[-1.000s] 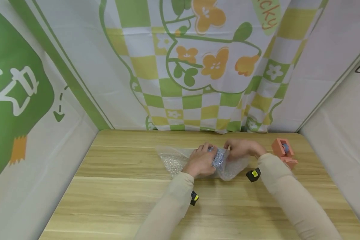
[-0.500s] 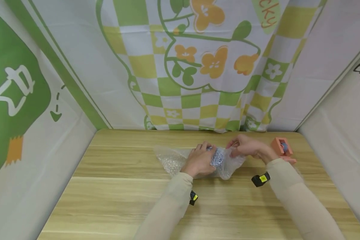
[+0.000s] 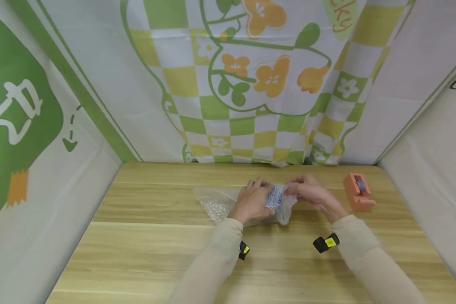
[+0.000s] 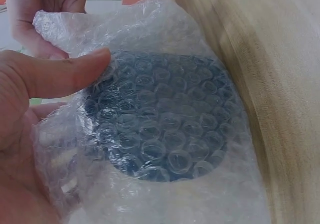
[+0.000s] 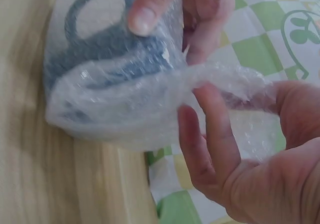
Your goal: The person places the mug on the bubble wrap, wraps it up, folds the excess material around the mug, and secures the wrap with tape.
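Note:
A blue mug (image 4: pixel 165 119) lies wrapped in clear bubble wrap (image 3: pixel 215 207), its handle visible through the bubbles in the right wrist view. My left hand (image 3: pixel 252 202) grips the wrapped mug, its thumb (image 4: pixel 75 74) pressing on the wrap near one end of the mug. On the right, my right hand (image 3: pixel 314 195) pinches the loose end of the bubble wrap (image 5: pixel 220 77) between thumb and fingers. That end is folded over toward the mug. A further length of wrap spreads flat on the table, left of my left hand.
An orange tape dispenser (image 3: pixel 359 192) with a blue core stands on the wooden table (image 3: pixel 144 253), right of my right hand. A patterned cloth curtain (image 3: pixel 243 126) hangs behind the table's back edge, with white printed walls at both sides.
My right hand has shifted right, then back left, drawing the wrap's right end in closer to the mug. My left hand keeps hold of the mug in nearly the same place.

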A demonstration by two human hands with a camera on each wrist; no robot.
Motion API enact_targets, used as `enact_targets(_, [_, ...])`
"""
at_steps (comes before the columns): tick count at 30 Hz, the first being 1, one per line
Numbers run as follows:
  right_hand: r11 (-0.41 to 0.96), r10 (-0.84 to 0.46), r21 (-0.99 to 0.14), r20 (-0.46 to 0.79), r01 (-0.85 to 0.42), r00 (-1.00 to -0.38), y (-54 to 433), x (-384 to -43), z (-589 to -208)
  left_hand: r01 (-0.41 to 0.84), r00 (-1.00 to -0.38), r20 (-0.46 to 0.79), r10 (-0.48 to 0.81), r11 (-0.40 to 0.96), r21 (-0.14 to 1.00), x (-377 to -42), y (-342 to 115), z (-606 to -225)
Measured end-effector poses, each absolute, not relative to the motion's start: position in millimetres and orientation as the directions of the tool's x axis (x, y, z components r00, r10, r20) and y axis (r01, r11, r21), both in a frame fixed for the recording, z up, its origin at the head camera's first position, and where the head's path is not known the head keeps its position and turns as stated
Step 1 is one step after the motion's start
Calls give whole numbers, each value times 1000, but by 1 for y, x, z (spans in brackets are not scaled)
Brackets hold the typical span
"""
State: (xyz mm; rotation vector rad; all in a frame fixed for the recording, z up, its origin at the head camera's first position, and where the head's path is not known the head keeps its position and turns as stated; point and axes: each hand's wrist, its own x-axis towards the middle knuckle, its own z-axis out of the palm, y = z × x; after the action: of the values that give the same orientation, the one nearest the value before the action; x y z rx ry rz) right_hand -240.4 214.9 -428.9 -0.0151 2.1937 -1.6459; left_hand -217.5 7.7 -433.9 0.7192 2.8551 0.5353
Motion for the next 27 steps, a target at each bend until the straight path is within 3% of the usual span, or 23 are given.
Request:
enact_targets(11, [149, -123, -953, -284, 265, -951, 202, -224, -428, 430, -875, 4, 484, 775, 464, -221, 2, -440])
enact_targets(18, [236, -57, -954, -206, 187, -977, 191, -217, -425, 420, -879, 30, 476, 744, 520, -223, 1, -444])
enact_targets(23, [313, -95, -942, -157, 120, -983, 189, -213, -423, 418, -879, 55, 474, 708, 569, -224, 0, -446])
enact_targets(27, [276, -178, -953, -179, 126, -968, 191, -213, -421, 426, -879, 86, 469, 690, 584, -224, -2, -448])
